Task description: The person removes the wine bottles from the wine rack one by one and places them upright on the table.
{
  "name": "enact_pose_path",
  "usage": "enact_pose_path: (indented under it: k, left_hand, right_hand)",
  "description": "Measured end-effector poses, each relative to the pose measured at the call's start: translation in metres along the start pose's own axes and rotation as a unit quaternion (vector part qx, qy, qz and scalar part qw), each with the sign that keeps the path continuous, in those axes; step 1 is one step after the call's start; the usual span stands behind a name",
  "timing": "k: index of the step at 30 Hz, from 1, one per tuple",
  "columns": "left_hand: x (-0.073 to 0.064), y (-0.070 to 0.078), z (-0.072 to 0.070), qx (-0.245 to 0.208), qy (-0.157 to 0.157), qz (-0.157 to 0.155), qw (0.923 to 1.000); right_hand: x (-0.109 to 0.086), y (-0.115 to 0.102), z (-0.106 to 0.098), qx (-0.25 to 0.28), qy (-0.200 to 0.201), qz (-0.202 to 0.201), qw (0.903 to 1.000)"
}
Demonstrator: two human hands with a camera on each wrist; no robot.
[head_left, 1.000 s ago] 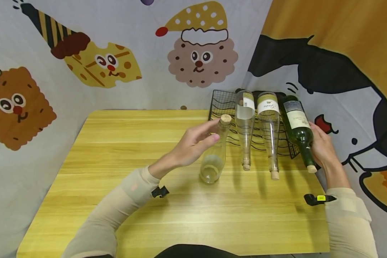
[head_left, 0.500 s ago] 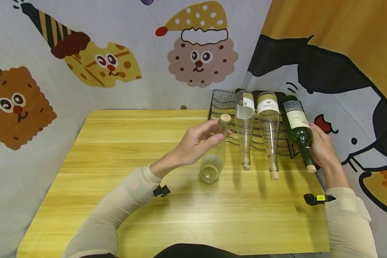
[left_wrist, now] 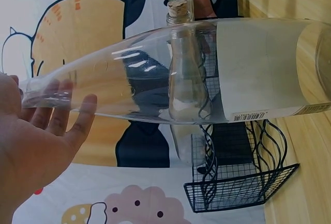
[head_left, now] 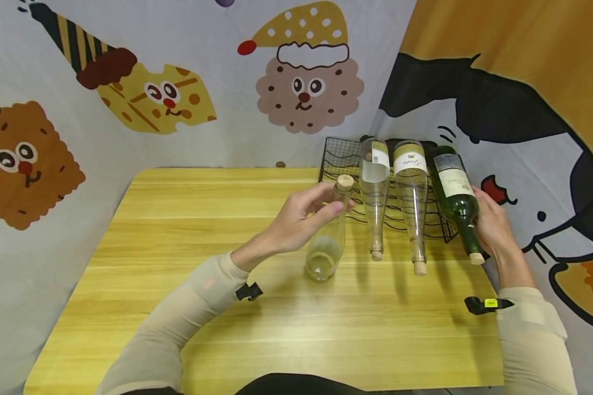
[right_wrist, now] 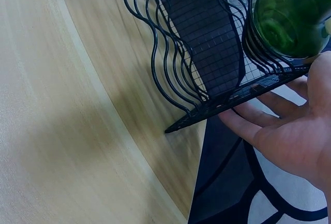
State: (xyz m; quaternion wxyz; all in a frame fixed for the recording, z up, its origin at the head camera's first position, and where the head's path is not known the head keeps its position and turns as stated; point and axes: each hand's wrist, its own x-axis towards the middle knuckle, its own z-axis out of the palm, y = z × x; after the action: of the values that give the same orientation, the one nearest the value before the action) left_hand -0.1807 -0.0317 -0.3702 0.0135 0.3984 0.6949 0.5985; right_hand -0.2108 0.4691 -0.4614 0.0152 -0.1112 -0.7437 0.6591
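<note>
A clear glass bottle (head_left: 324,257) with a cork stands upright on the table, left of the black wire rack (head_left: 337,159). My left hand (head_left: 296,219) holds its neck; in the left wrist view the fingers (left_wrist: 80,123) curl behind the glass. At the right end of the rack, my right hand (head_left: 494,222) rests beside a green corked bottle (head_left: 457,184) with a pale label. In the right wrist view its extended fingers (right_wrist: 245,125) touch the rack's mesh side from outside. Two clear corked bottles lie in the rack, a left one (head_left: 375,186) and a middle one (head_left: 414,186).
The rack stands at the back right of the wooden table (head_left: 188,230), close to a cartoon-printed cloth (head_left: 178,33). Corked necks of the racked bottles stick out past its front. The table's right edge runs close to the rack and my right hand.
My left thumb and fingers have closed further round the clear bottle's neck, the hand shifting slightly right. The bottle and my right hand have stayed in place.
</note>
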Motion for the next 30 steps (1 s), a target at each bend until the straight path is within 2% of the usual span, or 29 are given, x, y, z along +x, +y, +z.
enact_pose_path:
  k: [6, 20, 30]
  left_hand:
    - [0.0010, 0.0000, 0.0003, 0.001, 0.001, 0.008, 1.0000]
    - [0.0002, 0.0011, 0.0013, -0.002, 0.003, -0.008, 1.0000]
    - [-0.0004, 0.0021, -0.0046, 0.010, 0.016, 0.008, 0.9998]
  right_hand:
    - [-0.0005, -0.0011, 0.0006, 0.006, -0.002, 0.007, 1.0000]
    - [-0.0006, 0.0006, 0.0003, -0.005, 0.008, -0.003, 0.9999]
    - [0.0000, 0.0018, 0.0004, 0.004, 0.007, -0.005, 1.0000]
